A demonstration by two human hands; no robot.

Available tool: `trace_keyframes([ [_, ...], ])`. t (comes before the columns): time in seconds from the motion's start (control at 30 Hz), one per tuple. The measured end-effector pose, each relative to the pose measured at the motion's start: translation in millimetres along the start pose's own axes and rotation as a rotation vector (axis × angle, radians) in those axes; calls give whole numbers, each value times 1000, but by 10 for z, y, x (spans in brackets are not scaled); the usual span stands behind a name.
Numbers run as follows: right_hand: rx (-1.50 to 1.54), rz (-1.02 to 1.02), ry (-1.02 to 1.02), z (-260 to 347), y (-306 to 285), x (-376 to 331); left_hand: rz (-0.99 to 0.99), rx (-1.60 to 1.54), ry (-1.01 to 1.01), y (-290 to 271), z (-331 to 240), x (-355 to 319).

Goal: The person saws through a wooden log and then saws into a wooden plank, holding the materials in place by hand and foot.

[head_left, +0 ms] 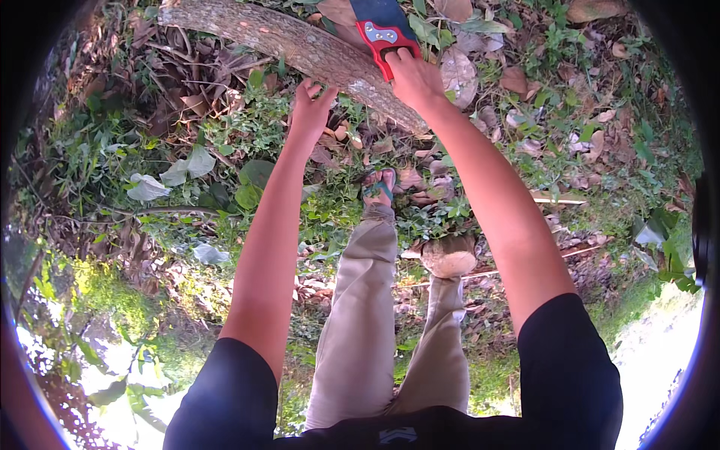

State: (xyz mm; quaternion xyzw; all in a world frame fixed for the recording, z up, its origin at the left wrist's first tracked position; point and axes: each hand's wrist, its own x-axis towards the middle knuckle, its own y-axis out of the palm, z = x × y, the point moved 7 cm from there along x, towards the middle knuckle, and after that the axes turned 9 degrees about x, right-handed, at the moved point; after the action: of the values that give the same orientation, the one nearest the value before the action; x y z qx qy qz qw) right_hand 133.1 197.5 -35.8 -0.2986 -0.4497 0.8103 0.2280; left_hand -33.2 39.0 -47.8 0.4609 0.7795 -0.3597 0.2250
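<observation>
Gripping the saw (385, 39) near 1 o'clock, the right hand (417, 81) is wrapped around its handle, fingers folded through the grip with little gap showing. The left hand (312, 111), near 11 o'clock, is partly open, thumb and fingers apart and loosely curled; it holds nothing that shows, and its tips are beside the near edge of the log (300, 46), though whether they touch the bark I cannot tell. The saw has a red handle with a silver bolted plate and a dark, broad blade pointing toward 12 o'clock, where the picture's edge cuts it off. Its handle overlaps the log in view; contact between teeth and wood cannot be made out. The log lies in a curve from 10:30 to 1 o'clock, rough and grey-brown, with a few small reddish spots toward its 11 o'clock stretch. Around it are dry leaves and green plants, with a pale leaf (196, 163) at 10 o'clock. A sandalled foot (379, 196) stands just above centre, below the log.
</observation>
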Motion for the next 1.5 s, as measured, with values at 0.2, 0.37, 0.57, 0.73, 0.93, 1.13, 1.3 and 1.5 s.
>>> trace_keyframes([
  [0.2, 343, -292, 69, 387, -395, -773, -80, 156, -112, 124, 23, 381],
  [0.37, 904, -550, 294, 644, -711, -1762, -302, 345, -100, 95, -193, 318],
  [0.57, 668, -540, 305, 901, -740, -2219, -229, 166, 66, 258, -105, -642],
  [0.73, 491, -489, 273, 1125, -461, -2326, 306, -659, -151, 641, 154, -1803],
  [0.93, 775, -175, -84, 1589, -81, -2321, 149, -220, -83, 101, 265, -2098],
  [1.13, 758, -455, 281, 527, 92, -1952, -46, -230, -5, -326, 213, -1758],
  [1.3, 353, -204, 197, 117, 240, -909, -98, -174, -20, -473, 245, -1788],
  [1.5, 126, -159, 257, 264, 387, -496, -127, -46, 21, -856, 231, -2027],
])
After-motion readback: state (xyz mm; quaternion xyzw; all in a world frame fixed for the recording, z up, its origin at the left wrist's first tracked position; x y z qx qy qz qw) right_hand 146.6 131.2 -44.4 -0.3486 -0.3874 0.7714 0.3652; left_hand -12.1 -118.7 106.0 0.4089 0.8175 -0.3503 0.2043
